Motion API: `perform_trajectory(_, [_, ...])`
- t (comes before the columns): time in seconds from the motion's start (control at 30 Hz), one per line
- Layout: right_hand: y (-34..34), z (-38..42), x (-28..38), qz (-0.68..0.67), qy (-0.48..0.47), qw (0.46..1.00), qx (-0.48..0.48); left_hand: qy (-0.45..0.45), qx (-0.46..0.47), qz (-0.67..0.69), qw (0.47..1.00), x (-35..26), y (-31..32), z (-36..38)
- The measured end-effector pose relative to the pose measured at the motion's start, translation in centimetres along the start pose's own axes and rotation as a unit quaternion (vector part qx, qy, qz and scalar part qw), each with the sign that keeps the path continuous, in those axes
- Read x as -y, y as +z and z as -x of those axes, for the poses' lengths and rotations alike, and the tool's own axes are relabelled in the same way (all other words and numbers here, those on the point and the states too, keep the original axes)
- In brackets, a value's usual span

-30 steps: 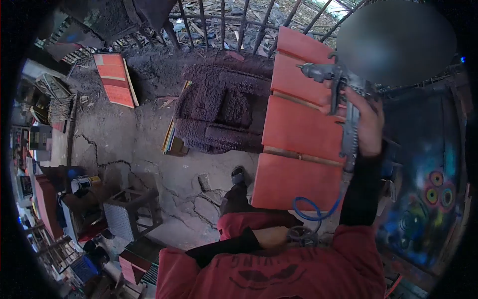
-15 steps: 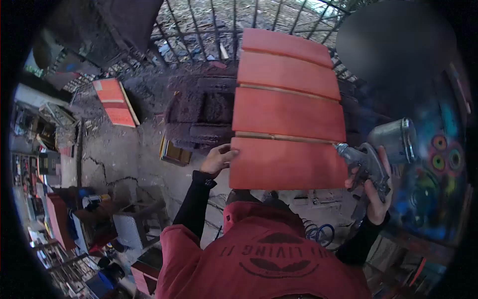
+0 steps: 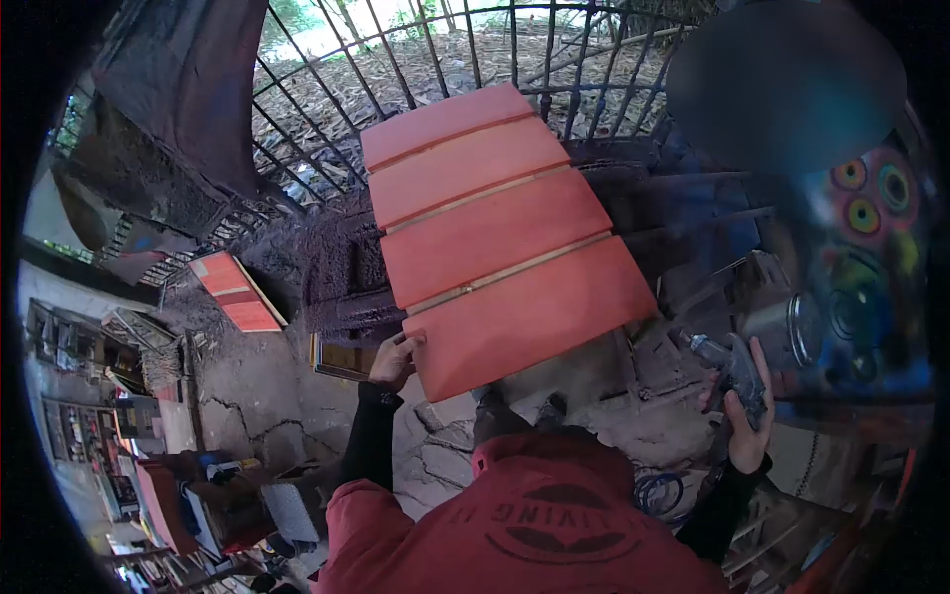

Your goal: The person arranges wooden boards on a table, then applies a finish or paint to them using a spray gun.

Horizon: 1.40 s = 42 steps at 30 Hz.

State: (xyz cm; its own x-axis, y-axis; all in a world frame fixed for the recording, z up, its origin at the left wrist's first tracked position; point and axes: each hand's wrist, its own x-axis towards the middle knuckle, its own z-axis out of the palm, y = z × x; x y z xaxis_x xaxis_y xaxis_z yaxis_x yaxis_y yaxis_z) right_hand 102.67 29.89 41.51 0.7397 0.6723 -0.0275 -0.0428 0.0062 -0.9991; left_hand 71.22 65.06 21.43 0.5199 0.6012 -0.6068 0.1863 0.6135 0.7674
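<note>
A slatted panel (image 3: 505,282), coated red-orange with several boards and bare-wood gaps between them, lies tilted before me. My left hand (image 3: 392,362) grips its near left corner, thumb on top and the other fingers partly hidden beneath. In my right hand (image 3: 749,426) is a metal spray gun (image 3: 740,374) with a round silver cup on its far side. Its nozzle points left toward the panel's near right corner, apart from it. Fingers wrap round the gun's handle, which is mostly hidden.
Beyond the panel stands a metal fence (image 3: 475,49). Another red panel (image 3: 237,292) leans at the left, near a stack of frames (image 3: 341,356). Paint-splashed surfaces (image 3: 856,267) rise at the right. A coiled hose (image 3: 658,492) lies on the cracked floor, with clutter at lower left.
The panel has turned anticlockwise, its far end swinging left. My left hand has shifted left and down with its corner. The spray gun now sits lower, farther from the panel.
</note>
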Motion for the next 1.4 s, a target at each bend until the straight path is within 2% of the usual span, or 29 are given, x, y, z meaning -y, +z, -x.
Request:
perform_trajectory(0.37, [-5.8,0.8,-1.3,-0.001,0.018,1.0,-0.008,-0.013,-0.009,0.12,0.993,4.1,14.8,1.1])
perform_trajectory(0.5, [-6.9,0.9,-2.2,0.0,0.021,0.999,-0.03,-0.014,-0.017,0.153,0.988,6.4,20.2,-1.8])
perform_trajectory(0.67, [-8.3,0.9,-4.0,0.003,-0.011,0.997,-0.075,0.019,-0.046,0.268,0.962,6.2,27.4,-4.8])
perform_trajectory(0.8, [-10.1,1.5,-5.9,0.014,0.007,0.996,-0.088,-0.003,-0.013,0.269,0.963,6.1,30.8,-8.6])
perform_trajectory(0.87, [-11.3,1.6,-7.8,0.171,-0.043,0.976,-0.13,0.016,-0.023,0.302,0.953,5.5,32.7,-10.0])
perform_trajectory(1.07, [-9.2,0.8,-7.1,0.084,-0.034,0.981,-0.173,0.031,-0.041,0.33,0.942,4.7,35.5,-13.2])
perform_trajectory(1.13, [-8.8,0.6,-7.3,0.071,-0.065,0.983,-0.158,0.027,-0.035,0.323,0.945,4.9,35.8,-13.9])
perform_trajectory(1.17, [-8.8,0.5,-8.4,0.016,-0.052,0.985,-0.165,0.036,-0.033,0.318,0.947,4.8,35.9,-13.8])
perform_trajectory(1.2, [-8.7,0.6,-8.5,0.016,-0.05,0.984,-0.169,0.045,-0.032,0.313,0.948,4.9,35.9,-13.7])
perform_trajectory(1.27, [-8.1,0.5,-8.4,0.004,-0.032,0.985,-0.169,0.043,-0.012,0.294,0.955,4.4,35.7,-12.3])
perform_trajectory(1.33, [-7.4,0.2,-9.1,0.003,-0.052,0.985,-0.167,0.041,0.009,0.277,0.96,3.9,35.4,-10.3])
perform_trajectory(1.4, [-6.7,-0.1,-9.7,-0.007,-0.101,0.981,-0.164,0.043,-0.007,0.185,0.982,4.6,34.1,-7.7])
